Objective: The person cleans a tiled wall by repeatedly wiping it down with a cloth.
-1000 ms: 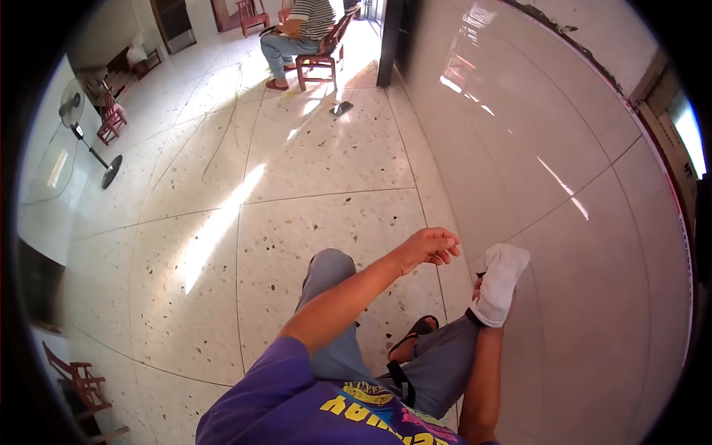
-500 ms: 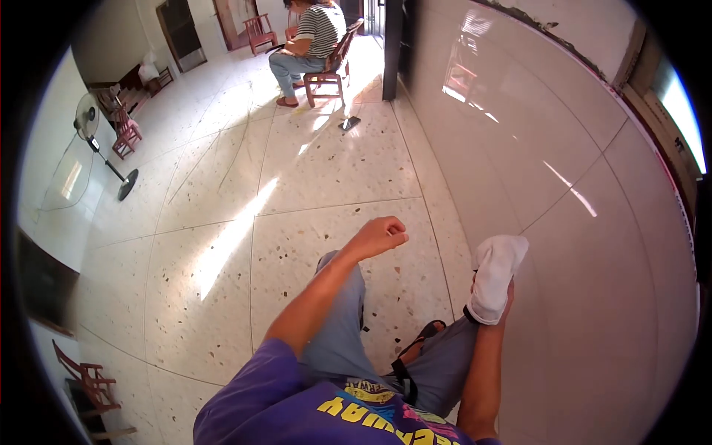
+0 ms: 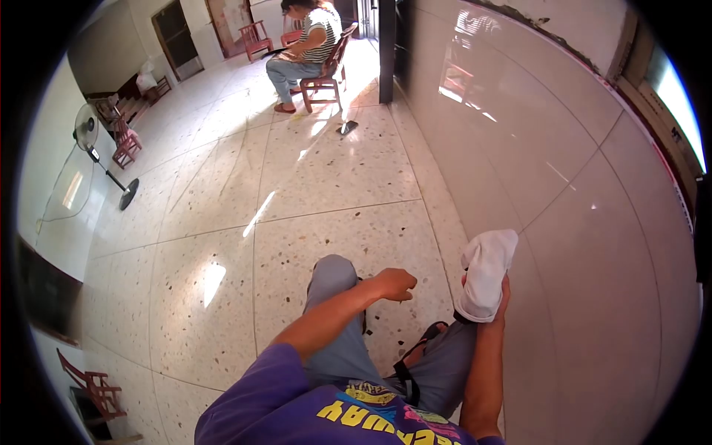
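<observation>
My right hand (image 3: 505,291) is wrapped around a white cloth piece (image 3: 487,273), gripping it from behind and below near my right knee. The piece is rounded at the top, with a dark strip at its lower edge; its exact kind cannot be made out. My left hand (image 3: 397,284) hangs in the air over the floor, apart from the cloth and to its left. Its fingers are curled together, and whatever they may pinch is hidden or too small to see. My grey trousers (image 3: 334,276) lie beneath my left forearm.
A glossy tiled wall (image 3: 586,297) rises close on my right. Ahead, a person (image 3: 311,52) sits on a wooden chair (image 3: 326,83). A dark flat object (image 3: 347,127) lies on the speckled floor (image 3: 297,170). A standing fan (image 3: 104,156) and several wooden chairs are at left.
My left hand has dropped lower, towards my lap, and moved slightly closer to the cloth piece. My right hand still holds the cloth, shifted slightly left and up in view.
</observation>
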`<state>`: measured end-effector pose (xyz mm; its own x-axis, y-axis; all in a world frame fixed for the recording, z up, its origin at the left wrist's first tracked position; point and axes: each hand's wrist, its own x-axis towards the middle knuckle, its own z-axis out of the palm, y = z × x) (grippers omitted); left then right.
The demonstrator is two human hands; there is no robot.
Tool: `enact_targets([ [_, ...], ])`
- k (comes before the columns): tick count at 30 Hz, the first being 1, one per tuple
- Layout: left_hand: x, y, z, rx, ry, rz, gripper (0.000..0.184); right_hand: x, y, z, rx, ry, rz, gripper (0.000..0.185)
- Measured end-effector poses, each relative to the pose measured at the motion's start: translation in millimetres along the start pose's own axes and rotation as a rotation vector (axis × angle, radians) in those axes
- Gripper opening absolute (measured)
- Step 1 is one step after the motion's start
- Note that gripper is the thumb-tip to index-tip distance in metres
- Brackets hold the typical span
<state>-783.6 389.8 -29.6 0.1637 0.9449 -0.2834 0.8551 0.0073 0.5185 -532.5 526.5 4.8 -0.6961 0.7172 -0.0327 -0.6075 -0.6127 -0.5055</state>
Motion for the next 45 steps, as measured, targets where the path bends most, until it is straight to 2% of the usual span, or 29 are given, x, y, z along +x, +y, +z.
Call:
enact_targets([
  [1,5.7,8.5,2.5,-0.059,0.033,0.007,0.037,5.2,1.2,-9.8,-0.028,-0.012,-0.004,0.06],
  [4,20.0,37.8,12.7,-0.807,0.06,0.075,0.034,10.4,5.0,-19.8,-0.136,0.089,-0.046,0.056],
  [8,40.0,57.0,28.9,-1.203,0.041,0.062,0.038,12.2,14.6,-5.8,-0.217,0.18,-0.009,0.052],
  [11,40.5,68.6,23.1,-1.41,0.107,-0.077,0.039,14.6,20.8,-8.6,-0.195,0.149,0.044,0.052],
  [15,37.9,72.2,21.1,-1.477,0.101,-0.122,0.035,13.7,24.0,-5.9,-0.178,0.17,0.073,0.051],
  [18,40.5,62.2,20.2,-1.297,0.199,-0.022,0.026,13.8,24.8,-3.7,-0.165,0.152,0.082,0.051],
  [24,29.2,70.0,12.3,-0.968,0.738,0.059,0.023,18.0,32.1,-8.5,-0.116,0.15,0.126,0.052],
  [27,27.8,62.0,16.6,-0.797,0.677,-0.06,0.032,17.7,33.9,-4.0,-0.152,0.146,0.186,0.052],
  [30,16.2,70.4,13.5,-0.617,0.843,-0.088,0.03,16.8,37.6,-6.5,-0.195,0.135,0.229,0.05],
  [33,13.2,74.0,7.1,-0.648,0.793,-0.064,0.029,12.9,34.4,-14.7,-0.217,0.135,0.242,0.05],
  [36,13.8,80.0,-1.9,-0.786,0.614,0.052,0.027,2.5,22.8,-13.0,-0.209,0.144,0.189,0.052],
  [38,6.2,87.2,-18.6,-0.771,0.541,0.099,0.023,-13.2,14.4,-5.4,-0.178,0.178,0.135,0.056],
  [39,3.3,89.8,-23.7,-0.764,0.502,0.121,0.022,-16.1,12.3,-10.4,-0.192,0.129,0.051,0.057],
  [40,3.4,89.2,-19.0,-0.913,0.528,0.275,0.019,-17.3,9.5,-18.4,-0.206,0.08,-0.035,0.058],
  [41,4.0,84.3,-17.0,-0.897,0.529,0.25,0.018,-17.7,8.3,-26.7,-0.219,0.033,-0.121,0.059],
  [43,0.3,75.5,-15.9,-0.869,0.523,0.203,0.017,-22.7,2.4,34.4,-0.352,0.252,-0.152,0.048],
  [45,7.3,63.7,-8.4,-0.855,0.599,0.072,0.018,-22.6,-7.1,92.6,-0.722,0.607,-0.215,0.043],
])
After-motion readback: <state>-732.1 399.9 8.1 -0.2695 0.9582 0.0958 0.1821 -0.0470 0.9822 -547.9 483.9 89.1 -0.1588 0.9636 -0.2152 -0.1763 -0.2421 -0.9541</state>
